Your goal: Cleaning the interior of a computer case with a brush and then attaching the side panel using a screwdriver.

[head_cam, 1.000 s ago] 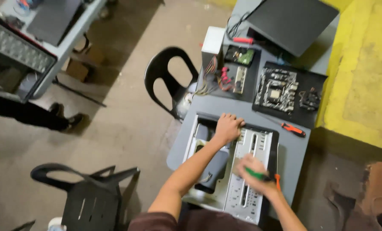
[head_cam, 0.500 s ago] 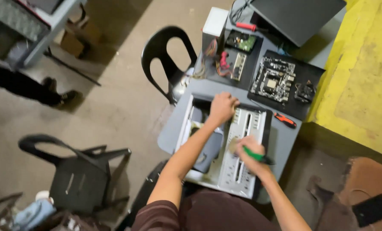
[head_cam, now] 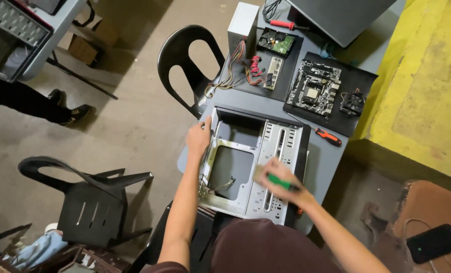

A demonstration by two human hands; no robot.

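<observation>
While the open computer case (head_cam: 256, 162) lies flat on the gray table (head_cam: 326, 156), the left hand (head_cam: 200, 137) grips its left edge. The blurry right hand (head_cam: 276, 179) holds a green-handled tool (head_cam: 278, 182) tight; its tip is hidden.

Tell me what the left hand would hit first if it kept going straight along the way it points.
Probably the black plastic chair: the left hand points up-frame along the open computer case edge toward it. Depth is unclear, so it might pass above it.
</observation>
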